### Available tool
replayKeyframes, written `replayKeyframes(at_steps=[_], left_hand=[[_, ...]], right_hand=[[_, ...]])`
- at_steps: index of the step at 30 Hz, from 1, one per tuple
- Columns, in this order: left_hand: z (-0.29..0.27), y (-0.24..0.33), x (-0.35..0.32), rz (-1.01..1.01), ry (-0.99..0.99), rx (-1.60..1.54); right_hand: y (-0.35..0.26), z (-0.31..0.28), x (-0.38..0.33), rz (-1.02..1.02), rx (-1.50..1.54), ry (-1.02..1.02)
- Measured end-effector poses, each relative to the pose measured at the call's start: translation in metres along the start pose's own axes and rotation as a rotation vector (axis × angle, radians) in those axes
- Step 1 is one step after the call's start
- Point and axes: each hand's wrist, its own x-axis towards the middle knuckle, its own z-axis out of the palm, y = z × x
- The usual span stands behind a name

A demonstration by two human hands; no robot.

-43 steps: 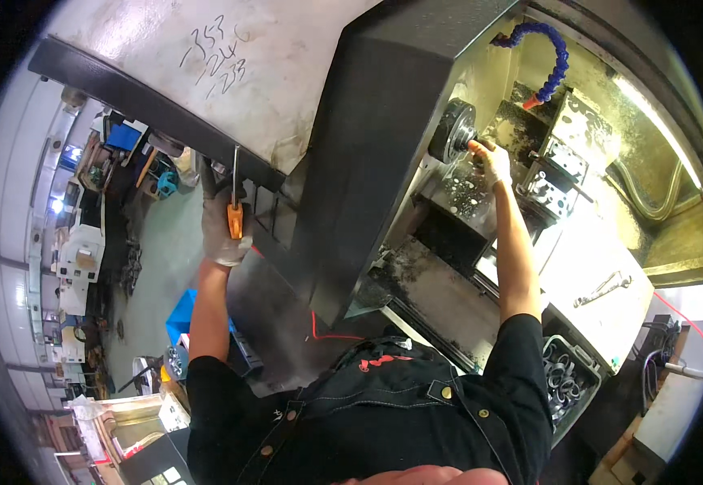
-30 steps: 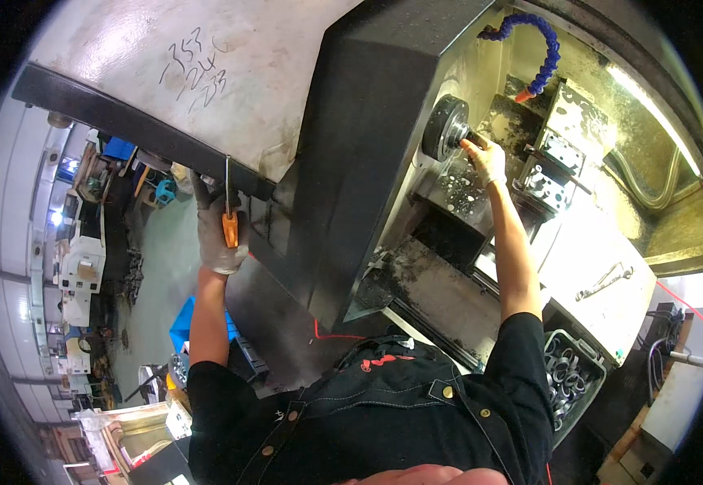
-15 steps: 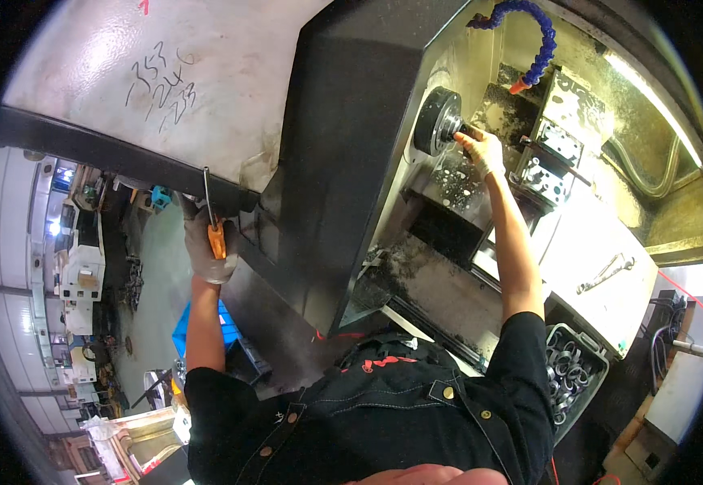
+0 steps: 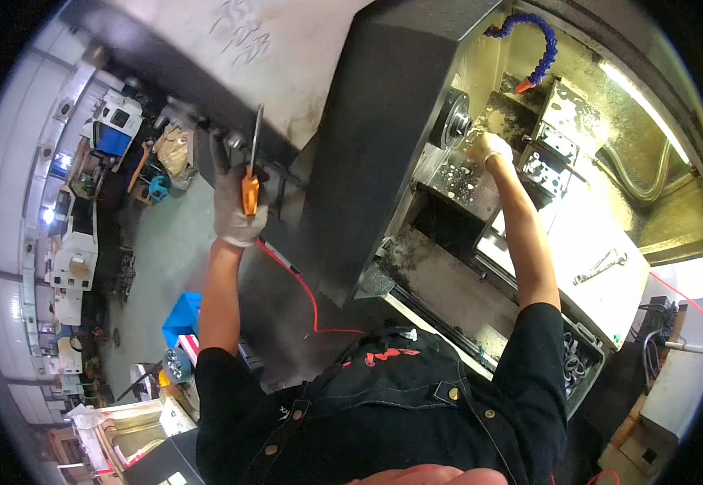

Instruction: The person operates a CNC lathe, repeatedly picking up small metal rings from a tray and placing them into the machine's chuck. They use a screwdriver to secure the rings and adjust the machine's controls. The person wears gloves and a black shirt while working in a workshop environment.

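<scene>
My left hand [image 4: 238, 212], in a grey glove, grips a screwdriver [image 4: 250, 192] with an orange handle, its shaft pointing up. Its fingers reach toward a dark metal fitting at the edge of the machine. My right hand [image 4: 490, 149] is inside the lit lathe, curled closed just right of the round black chuck [image 4: 452, 120] and apart from it. What its fingers hold, if anything, is hidden. The tool block [image 4: 547, 171] with bolts stands right of this hand. Above hangs a blue segmented coolant hose [image 4: 547, 50] with an orange nozzle.
A wrench [image 4: 602, 265] lies on the bright flat cover right of my right forearm. Below it stands a grey bin [image 4: 592, 380] of metal rings. The dark machine door [image 4: 368, 145] rises between my arms. A red hose [image 4: 313, 301] hangs near my left forearm. A blue bin [image 4: 182, 319] sits left.
My right hand has come away from the chuck, down and to the right. The view has turned, and the red hose now shows beside my left arm. The screwdriver stays in my left hand.
</scene>
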Motion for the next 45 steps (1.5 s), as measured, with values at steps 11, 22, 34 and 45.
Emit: replayKeyframes(at_steps=[11, 22, 34, 45], left_hand=[[0.012, 0.045, -0.005, -0.001, 0.117, -0.080], [0.008, 0.054, 0.004, 0.073, 0.078, -0.110], [0.005, 0.035, -0.071, -0.119, 0.058, -0.516], [0.052, 0.055, -0.387, -0.794, -0.175, -0.049]], right_hand=[[-0.119, 0.076, -0.249, -0.360, 1.120, -0.599], [-0.159, 0.120, -0.320, -0.155, 1.322, -0.514], [-0.168, 0.123, -0.337, -0.183, 1.465, -0.365], [-0.093, 0.112, -0.397, -0.152, 1.501, -0.300]])
